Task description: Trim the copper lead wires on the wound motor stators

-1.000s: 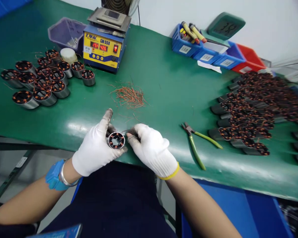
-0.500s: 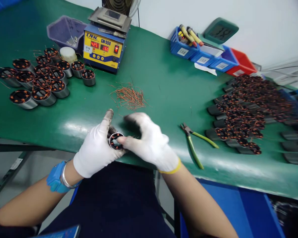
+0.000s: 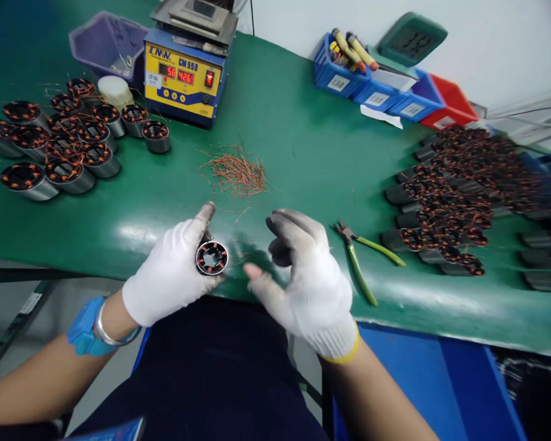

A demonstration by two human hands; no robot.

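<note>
My left hand (image 3: 172,269), in a white glove with dark fingertips, is wrapped round a motor stator (image 3: 212,258), a metal ring with copper windings inside. The stator's open end faces up toward me, near the table's front edge. To its right, my right hand (image 3: 305,275) is gloved too, with a bare thumb tip; its fingers are curved and apart, with nothing between them. Beyond the hands lies a loose pile of cut copper wire (image 3: 241,173). Green-handled cutting pliers (image 3: 359,260) rest with jaws parted, right of my right hand.
Several stators (image 3: 68,174) stand at the left, beside a blue and yellow control box (image 3: 181,79) and a purple bin (image 3: 105,46). Many more stators (image 3: 454,202) crowd the right side. Blue bins (image 3: 337,82), a red bin (image 3: 447,101) and a digital clock (image 3: 411,40) line the back.
My right hand has pulled away from the stator to the right, and its fingers have spread. My left hand still holds the stator. The camera view has shifted slightly.
</note>
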